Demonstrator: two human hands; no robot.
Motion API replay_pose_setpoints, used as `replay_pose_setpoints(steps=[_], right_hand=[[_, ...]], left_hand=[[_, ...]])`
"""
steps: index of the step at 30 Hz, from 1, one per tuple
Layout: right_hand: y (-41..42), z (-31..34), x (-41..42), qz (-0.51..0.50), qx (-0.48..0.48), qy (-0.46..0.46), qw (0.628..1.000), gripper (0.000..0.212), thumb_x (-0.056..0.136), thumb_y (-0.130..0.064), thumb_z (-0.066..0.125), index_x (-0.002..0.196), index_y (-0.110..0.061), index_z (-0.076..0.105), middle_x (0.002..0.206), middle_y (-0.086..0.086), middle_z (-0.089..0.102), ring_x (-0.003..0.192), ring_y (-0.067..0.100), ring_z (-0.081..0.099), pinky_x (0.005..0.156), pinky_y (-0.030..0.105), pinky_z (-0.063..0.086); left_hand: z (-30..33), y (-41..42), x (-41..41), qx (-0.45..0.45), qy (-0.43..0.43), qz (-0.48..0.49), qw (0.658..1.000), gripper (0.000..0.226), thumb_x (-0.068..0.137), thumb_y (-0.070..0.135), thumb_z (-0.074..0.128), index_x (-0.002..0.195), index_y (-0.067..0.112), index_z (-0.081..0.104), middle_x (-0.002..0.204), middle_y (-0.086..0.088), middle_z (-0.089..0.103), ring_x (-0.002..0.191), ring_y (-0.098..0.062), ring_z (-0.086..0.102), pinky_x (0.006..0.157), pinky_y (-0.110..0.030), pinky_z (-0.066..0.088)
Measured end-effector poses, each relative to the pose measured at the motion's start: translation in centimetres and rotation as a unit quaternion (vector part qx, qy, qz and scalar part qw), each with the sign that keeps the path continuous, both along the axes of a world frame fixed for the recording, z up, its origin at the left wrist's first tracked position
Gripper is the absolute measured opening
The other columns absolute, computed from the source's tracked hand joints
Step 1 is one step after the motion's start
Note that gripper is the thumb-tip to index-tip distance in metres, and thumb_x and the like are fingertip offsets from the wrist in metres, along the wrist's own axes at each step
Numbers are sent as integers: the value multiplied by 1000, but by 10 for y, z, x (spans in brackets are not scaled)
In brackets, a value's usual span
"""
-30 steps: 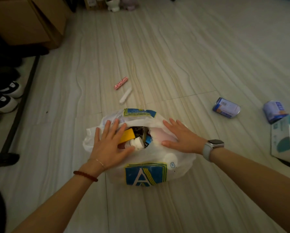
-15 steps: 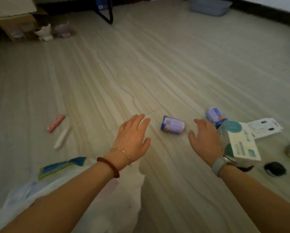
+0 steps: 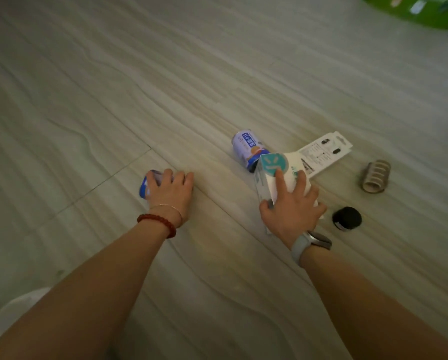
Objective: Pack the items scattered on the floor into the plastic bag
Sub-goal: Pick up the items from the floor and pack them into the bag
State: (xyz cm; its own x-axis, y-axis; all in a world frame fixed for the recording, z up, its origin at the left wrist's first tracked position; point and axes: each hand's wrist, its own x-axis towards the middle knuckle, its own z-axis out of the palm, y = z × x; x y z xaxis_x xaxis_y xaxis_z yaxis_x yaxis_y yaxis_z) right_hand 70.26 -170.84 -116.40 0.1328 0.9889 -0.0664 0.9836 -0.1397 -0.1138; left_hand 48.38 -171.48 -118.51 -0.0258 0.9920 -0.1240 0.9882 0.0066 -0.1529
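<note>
A: Bag (image 3: 12,305) barely visible, lower left corner, well apart from both hands.
B: Left hand (image 3: 171,193) curled over can (image 3: 145,185); right hand (image 3: 291,207) spread, clasping box (image 3: 267,178).
A: Risks?
B: Round can likely to roll free. Second can (image 3: 247,149) touching box, liable to roll when lifted.

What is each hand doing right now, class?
Left hand: fingers curled over a blue can lying on the floor.
Right hand: fingers spread on a white box, thumb at its side.

Place: a home room, it seems.
Evidence: pale wood-grain floor (image 3: 217,74); household bits beyond the hands, a drink can (image 3: 246,149) and a hair claw (image 3: 375,176).
</note>
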Motion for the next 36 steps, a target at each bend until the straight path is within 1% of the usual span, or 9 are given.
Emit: replay_pose_setpoints(steps=[7, 10, 13, 18, 22, 27, 31, 34, 36], right_hand=[[-1, 10, 2, -3, -41, 8, 999, 72, 83, -40, 51, 141, -37, 9, 153, 9, 5, 134, 40, 15, 101, 55, 27], [-8, 24, 2, -5, -52, 58, 997, 67, 82, -39, 56, 139, -37, 22, 152, 7, 13, 132, 38, 21, 103, 53, 26], [-33, 41, -9, 23, -13, 111, 993, 62, 82, -37, 58, 137, -35, 29, 150, 6, 20, 132, 36, 23, 104, 54, 25], [-77, 78, -59, 175, 20, 205, 963, 62, 82, -38, 59, 137, -36, 30, 148, 3, 22, 135, 29, 21, 108, 52, 22], [-117, 111, -121, 252, 21, 301, 920, 61, 76, -41, 61, 133, -33, 40, 144, 2, 31, 131, 28, 30, 108, 49, 27], [-167, 139, -177, 337, -3, 339, 878, 67, 65, -47, 52, 130, -33, 45, 142, -3, 34, 130, 24, 33, 104, 46, 26], [-192, 156, -202, 399, -16, 330, 855, 67, 65, -47, 52, 130, -33, 44, 142, -5, 33, 130, 22, 32, 104, 46, 28], [-203, 161, -213, 417, -13, 335, 844, 66, 67, -47, 54, 130, -32, 44, 140, -4, 34, 130, 23, 34, 104, 51, 32], [-205, 160, -218, 419, -14, 341, 841, 62, 71, -44, 60, 130, -31, 45, 139, -4, 34, 129, 23, 34, 103, 52, 34]], left_hand=[[18, -19, -31, -39, 30, -92, 994, 60, 72, 36, 65, 125, 23, 39, 126, 5, 52, 118, -25, 39, 91, -40, 32], [34, -38, -39, 0, -124, -11, 992, 60, 67, 44, 71, 117, 20, 47, 117, -2, 59, 111, -29, 50, 88, -38, 38], [72, -61, -45, 115, -320, 48, 939, 61, 61, 36, 81, 110, 14, 52, 107, -7, 64, 98, -28, 59, 78, -33, 44], [147, -124, -63, 193, -460, 77, 863, 53, 58, 35, 81, 101, 31, 50, 86, 21, 60, 79, 3, 58, 71, -3, 38], [185, -200, -92, 200, -466, 89, 857, 51, 46, 59, 67, 90, 51, 45, 88, 31, 56, 82, 21, 52, 71, 4, 37], [196, -304, -129, 231, -457, 158, 845, 50, 43, 57, 66, 89, 53, 47, 83, 39, 60, 86, 31, 45, 72, 8, 33], [187, -359, -146, 217, -437, 189, 852, 46, 47, 50, 76, 84, 56, 50, 85, 55, 49, 82, 28, 49, 69, 6, 36], [173, -378, -153, 219, -458, 202, 837, 50, 40, 56, 69, 87, 60, 51, 89, 38, 60, 90, 15, 54, 73, -1, 41], [157, -381, -156, 229, -458, 196, 836, 57, 40, 57, 69, 93, 57, 49, 100, 30, 51, 98, 5, 52, 81, -8, 40]])
